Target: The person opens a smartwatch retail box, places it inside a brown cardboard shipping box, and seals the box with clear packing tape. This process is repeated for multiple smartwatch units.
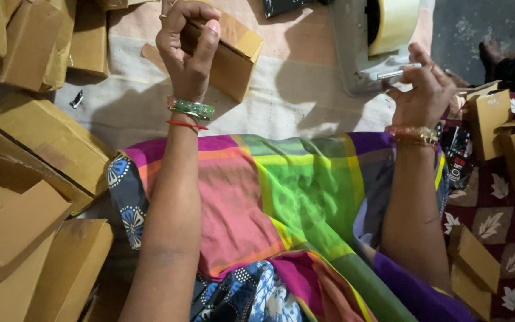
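Looking down from the head camera, I see the left hand (187, 50) closed around a small brown cardboard box (229, 53), fingers curled over its top edge and thumb pressed against the near side, so the box hangs tilted just above the pale cloth-covered floor (293, 89). A green bangle (192, 108) and a thin red thread (186, 124) sit on that wrist. The right hand (424, 89) is raised well apart from the left, fingers pinched on a thin silvery stick-shaped tool (397, 73) (I cannot tell exactly what kind it is), with gold-toned bangles (413, 135) at its wrist. Just beyond that hand a grey metal tape dispenser (359, 53) carries a wide roll of pale yellowish tape (396, 21). Across the lap lies a bright multicoloured cloth in pink, green, yellow and purple blocks (281, 203). Stacked flat brown cardboard boxes (37, 197) crowd the left side, and more of them (25, 42) sit at the upper left. On the right, small folded brown cartons (502, 128) rest on a dark maroon cloth with pale leaf prints (508, 223).
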